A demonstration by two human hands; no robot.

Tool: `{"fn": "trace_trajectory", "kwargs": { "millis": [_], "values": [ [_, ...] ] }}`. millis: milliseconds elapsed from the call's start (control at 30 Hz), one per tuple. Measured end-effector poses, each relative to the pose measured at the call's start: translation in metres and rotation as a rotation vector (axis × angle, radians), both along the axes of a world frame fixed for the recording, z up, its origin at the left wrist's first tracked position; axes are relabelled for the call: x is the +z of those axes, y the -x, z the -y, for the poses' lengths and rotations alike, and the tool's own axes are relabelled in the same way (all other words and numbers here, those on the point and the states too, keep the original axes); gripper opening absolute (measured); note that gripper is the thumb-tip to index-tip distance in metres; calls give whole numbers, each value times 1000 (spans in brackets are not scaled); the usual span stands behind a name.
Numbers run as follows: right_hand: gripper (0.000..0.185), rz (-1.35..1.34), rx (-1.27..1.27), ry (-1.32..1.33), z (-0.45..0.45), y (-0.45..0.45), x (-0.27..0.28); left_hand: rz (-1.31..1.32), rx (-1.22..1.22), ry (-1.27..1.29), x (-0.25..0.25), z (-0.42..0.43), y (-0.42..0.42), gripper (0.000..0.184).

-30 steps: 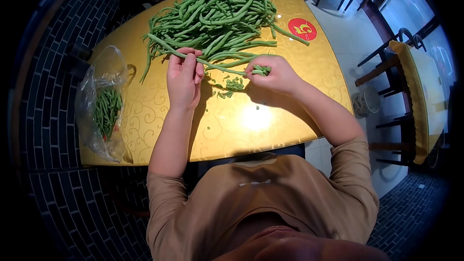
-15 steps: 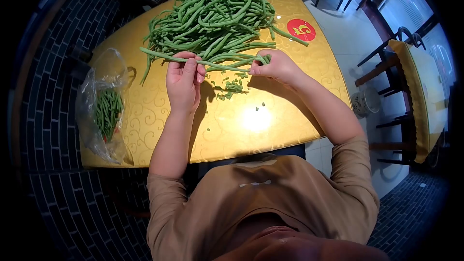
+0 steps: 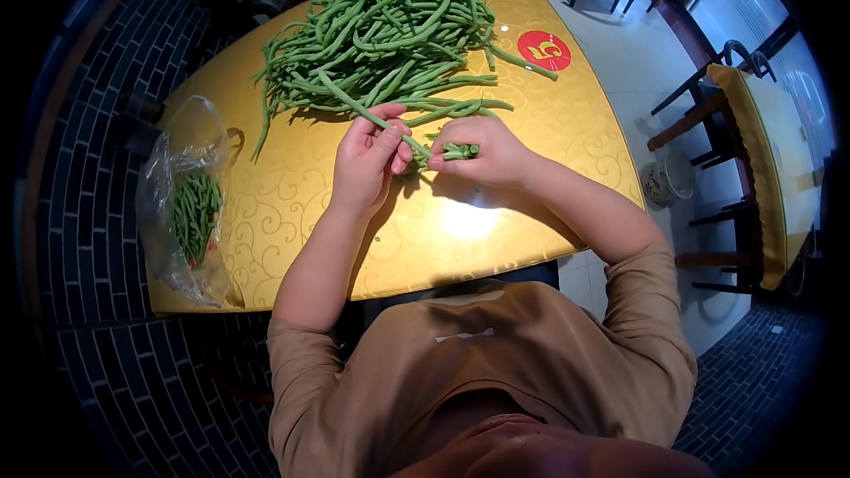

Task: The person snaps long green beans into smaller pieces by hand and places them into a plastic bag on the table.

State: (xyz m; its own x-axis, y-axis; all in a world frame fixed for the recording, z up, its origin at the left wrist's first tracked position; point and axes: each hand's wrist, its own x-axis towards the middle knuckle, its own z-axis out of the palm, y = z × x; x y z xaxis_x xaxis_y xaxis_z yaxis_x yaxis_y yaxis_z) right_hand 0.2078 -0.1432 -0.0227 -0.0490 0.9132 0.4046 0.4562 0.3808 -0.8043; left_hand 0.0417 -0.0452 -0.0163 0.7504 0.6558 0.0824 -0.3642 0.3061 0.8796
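A long green bean (image 3: 345, 96) runs slantwise between my hands. My left hand (image 3: 365, 162) is closed, pinching it partway along between thumb and fingers. At the bean's lower end the fingertips of my right hand (image 3: 487, 152) are pressed together on it. A small bunch of green bean pieces (image 3: 461, 151) pokes out from that same closed hand. Just beyond both hands lies a big heap of long green beans (image 3: 381, 40). Small green scraps (image 3: 413, 165) on the table are mostly hidden by my hands.
The gold patterned table (image 3: 266, 239) carries a clear plastic bag (image 3: 159, 243) with short bean pieces (image 3: 197, 217) at the left. A red round sticker (image 3: 544, 50) marks the far right. Another table (image 3: 784, 159) with chairs stands to the right.
Both hands have come nearer to me and closer together. The long bean has turned to a steeper slant, and my right hand has moved down its length toward my left.
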Motion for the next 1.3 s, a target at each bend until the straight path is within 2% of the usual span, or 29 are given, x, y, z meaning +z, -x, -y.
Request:
{"fn": "trace_trajectory", "kwargs": {
  "millis": [100, 233, 267, 300, 333, 367, 400, 533, 567, 600, 633, 667, 700, 800, 833, 900, 967, 1067, 1167, 1200, 1233, 1300],
  "values": [
    [12, 270, 37, -389, 4, 7, 3, 10, -97, 122, 1, -4, 2, 31],
    [14, 302, 240, -460, 19, 24, 22, -58, -117, 151, -4, -9, 1, 44],
    [14, 192, 241, -391, 15, 20, 16, -53, -145, 115, -3, -9, 2, 47],
    [13, 28, 138, -208, 14, 15, 18, -53, -180, 75, 0, -9, 3, 50],
    [13, -136, 34, -24, 13, 8, 22, -56, -208, 42, 3, -3, 2, 63],
    [13, -297, -68, 164, 11, 0, 24, -88, -248, 7, 4, 2, 1, 64],
    [15, -407, -90, 239, 6, -7, 24, -118, -286, -26, 5, 7, 1, 65],
    [19, -548, 24, 511, -1, -3, 9, -177, -377, -60, 2, 13, -3, 69],
    [20, -426, 0, 443, -1, 1, 9, -194, -381, -68, 3, 16, -3, 70],
    [20, -406, -8, 472, 0, 3, 11, -186, -398, -27, 2, 17, -2, 68],
    [21, -380, -27, 499, 3, 2, 14, -278, -359, -108, 4, 18, -1, 65],
    [22, -522, 37, 582, 5, 0, 16, -362, -325, -191, 7, 19, -1, 62],
    [20, -378, 34, 405, 2, -1, 8, -440, -290, -275, 9, 19, -1, 60],
    [17, -518, 83, 489, 1, -3, 2, -258, -66, -536, -7, 10, -3, 48],
    [16, -598, 125, 543, 3, 0, 8, -242, -27, -354, 3, 16, -2, 33],
    [16, -614, 99, 613, 4, 3, 14, -170, -41, -179, -2, 6, 1, 19],
    [19, -661, 88, 615, 4, 5, 14, -145, -26, -158, -5, 7, 1, 14],
    [23, -572, 131, 541, 3, 5, 7, -152, -32, -161, -3, 9, 1, 10],
    [29, -241, 36, 536, 11, 6, 23, -126, -46, -84, -2, 10, 0, 9],
    [25, -73, 4, 183, 6, 7, 3, -108, -57, -41, -2, 11, -1, 9],
    [18, 113, -44, -8, 7, 9, 1, -91, -94, -8, 0, 13, -2, 9],
    [11, 272, -10, -318, 8, 11, 0, -62, -170, 57, 6, 15, 1, 9]
  ]
}}
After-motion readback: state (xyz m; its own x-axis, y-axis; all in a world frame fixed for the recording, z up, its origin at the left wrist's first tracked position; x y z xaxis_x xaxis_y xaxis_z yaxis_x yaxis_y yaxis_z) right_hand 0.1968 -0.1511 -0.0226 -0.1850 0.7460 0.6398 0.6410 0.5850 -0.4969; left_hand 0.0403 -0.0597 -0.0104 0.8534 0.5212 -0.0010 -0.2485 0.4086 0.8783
